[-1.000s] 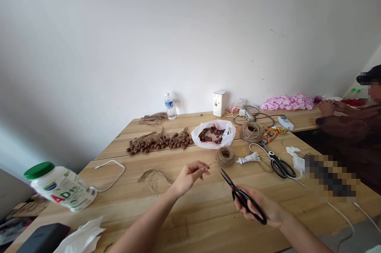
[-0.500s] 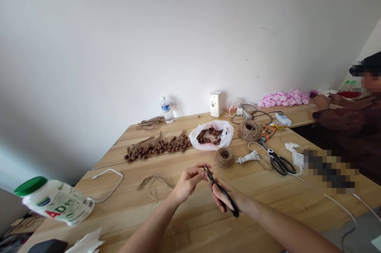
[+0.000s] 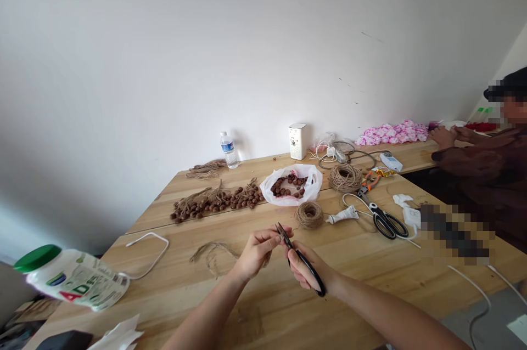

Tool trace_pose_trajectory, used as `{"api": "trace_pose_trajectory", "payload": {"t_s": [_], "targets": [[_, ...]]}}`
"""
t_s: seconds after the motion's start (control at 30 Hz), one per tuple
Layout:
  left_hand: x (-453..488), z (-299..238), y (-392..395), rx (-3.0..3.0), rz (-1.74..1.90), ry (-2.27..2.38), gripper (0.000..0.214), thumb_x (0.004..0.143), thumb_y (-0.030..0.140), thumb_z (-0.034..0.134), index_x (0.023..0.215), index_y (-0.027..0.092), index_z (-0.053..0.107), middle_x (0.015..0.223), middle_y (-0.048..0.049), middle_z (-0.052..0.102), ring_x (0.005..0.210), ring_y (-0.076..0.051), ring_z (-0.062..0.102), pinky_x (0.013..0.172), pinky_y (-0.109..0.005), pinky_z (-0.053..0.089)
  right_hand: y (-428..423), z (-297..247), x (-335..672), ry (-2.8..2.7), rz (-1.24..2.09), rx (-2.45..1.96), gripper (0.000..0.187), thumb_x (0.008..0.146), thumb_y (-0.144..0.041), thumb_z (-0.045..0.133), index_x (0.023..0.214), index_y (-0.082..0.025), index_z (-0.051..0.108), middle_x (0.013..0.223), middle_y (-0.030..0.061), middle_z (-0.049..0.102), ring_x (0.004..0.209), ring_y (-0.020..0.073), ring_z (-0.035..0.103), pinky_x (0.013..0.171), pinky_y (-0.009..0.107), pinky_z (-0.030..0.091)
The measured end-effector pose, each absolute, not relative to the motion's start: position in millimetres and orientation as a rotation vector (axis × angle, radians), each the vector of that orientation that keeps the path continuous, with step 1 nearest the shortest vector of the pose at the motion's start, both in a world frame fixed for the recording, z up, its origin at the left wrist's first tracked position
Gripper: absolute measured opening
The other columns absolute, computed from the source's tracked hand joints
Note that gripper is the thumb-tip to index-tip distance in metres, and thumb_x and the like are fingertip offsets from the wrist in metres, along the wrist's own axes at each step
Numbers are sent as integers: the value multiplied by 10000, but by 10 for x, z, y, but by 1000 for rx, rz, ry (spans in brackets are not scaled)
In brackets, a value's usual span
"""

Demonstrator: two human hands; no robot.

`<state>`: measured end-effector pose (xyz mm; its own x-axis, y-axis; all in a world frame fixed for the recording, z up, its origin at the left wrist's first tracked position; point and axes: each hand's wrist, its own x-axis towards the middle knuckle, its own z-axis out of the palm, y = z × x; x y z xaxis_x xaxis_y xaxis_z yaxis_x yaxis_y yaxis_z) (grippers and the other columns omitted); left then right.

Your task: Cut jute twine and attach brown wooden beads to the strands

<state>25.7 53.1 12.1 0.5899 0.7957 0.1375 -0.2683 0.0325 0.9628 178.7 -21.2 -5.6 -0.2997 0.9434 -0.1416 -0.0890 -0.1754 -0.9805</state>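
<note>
My right hand (image 3: 304,267) is closed around the black handles of a pair of scissors (image 3: 310,270), whose blades point up and to the left. At the blades, my left hand (image 3: 259,251) is pinched shut on something small that I cannot make out. Pieces of twine (image 3: 212,254) lie on the wood to the left of my hands. Just beyond them is a small coil of twine (image 3: 309,215). Behind the coil, a white plastic bag (image 3: 269,182) holds brown beads (image 3: 288,188). A row of brown beads with twine tails (image 3: 218,199) lies left of the bag.
A large white bottle with a green lid (image 3: 78,278) stands at left. A water bottle (image 3: 229,150) and a white box (image 3: 297,141) stand by the wall. To the right are a bigger twine coil (image 3: 345,178), pliers (image 3: 369,181), other scissors (image 3: 389,221), cables and a person (image 3: 486,163).
The scissors' blades have come closer to the left fingertips, and the right hand has shifted slightly left and up. Its fingers are curled more tightly round the handles.
</note>
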Motion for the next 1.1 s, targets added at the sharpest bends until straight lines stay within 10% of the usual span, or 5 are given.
{"api": "trace_pose_trajectory", "payload": {"t_s": [0.23, 0.33, 0.57, 0.7, 1.1], "targets": [[282, 131, 503, 1169, 875, 518, 118, 676, 291, 754, 682, 173, 760, 1091, -110, 690, 1005, -278, 637, 972, -417, 440, -270, -13, 1958, -1449, 1396, -1173, 458, 800, -639, 507, 896, -194, 452, 563, -83, 442, 386, 67, 407, 402, 197, 361], [268, 156, 530, 1053, 936, 525, 139, 633, 279, 787, 668, 147, 757, 1064, -122, 698, 1003, -278, 640, 983, -418, 441, -410, 148, 2335, -1704, 1119, -1359, 302, 798, -448, 611, 928, -189, 526, 828, 18, 624, 730, 151, 597, 657, 245, 451], [230, 225, 607, 898, 977, 531, 165, 574, 248, 821, 627, 113, 745, 1014, -141, 710, 937, -264, 661, 996, -429, 439, -694, 312, 3138, -2063, 137, -2367, 239, 748, -92, 543, 949, -133, 665, 888, 166, 681, 850, 309, 640, 700, 366, 455], [243, 224, 559, 890, 957, 536, 174, 582, 249, 819, 643, 102, 746, 1000, -148, 713, 918, -268, 668, 986, -438, 446, -502, 439, 2794, -2051, -58, -1917, 220, 850, -182, 517, 1004, -178, 673, 951, 132, 690, 876, 274, 647, 750, 373, 484], [321, 231, 475, 968, 1021, 579, 229, 666, 328, 773, 726, 114, 719, 723, -78, 685, 661, -161, 621, 633, -265, 490, 84, 224, 1822, -1536, 635, -1215, 239, 824, -368, 618, 723, -161, 685, 629, 49, 673, 535, 144, 567, 506, 248, 420]]}}
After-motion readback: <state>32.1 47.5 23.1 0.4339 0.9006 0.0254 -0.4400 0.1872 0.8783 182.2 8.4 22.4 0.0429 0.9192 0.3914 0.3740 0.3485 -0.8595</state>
